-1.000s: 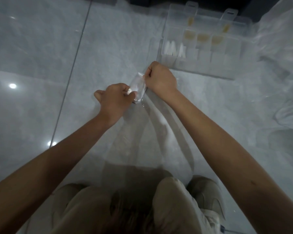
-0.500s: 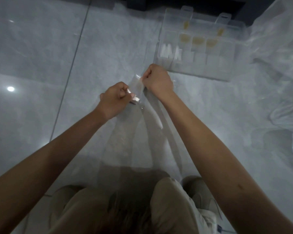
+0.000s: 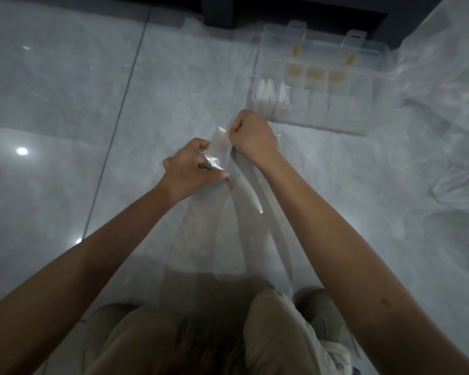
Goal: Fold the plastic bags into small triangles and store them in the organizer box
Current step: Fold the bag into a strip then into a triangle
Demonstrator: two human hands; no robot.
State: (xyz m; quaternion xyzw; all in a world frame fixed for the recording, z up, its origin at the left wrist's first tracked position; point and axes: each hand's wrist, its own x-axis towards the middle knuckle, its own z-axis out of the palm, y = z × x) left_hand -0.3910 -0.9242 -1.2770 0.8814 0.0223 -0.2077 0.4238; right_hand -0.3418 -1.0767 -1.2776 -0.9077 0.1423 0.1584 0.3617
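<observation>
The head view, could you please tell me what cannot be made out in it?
Long clear plastic bag: folded end covered by the left hand and right hand, head view.
Transparent compartmented organizer box: contents blurred, head view.
Crumpled clear bags: cut by right edge, head view.

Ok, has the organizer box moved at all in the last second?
No. The organizer box sits the same way against the dark furniture base and the floor tile seam; only the head camera shifted.
</observation>
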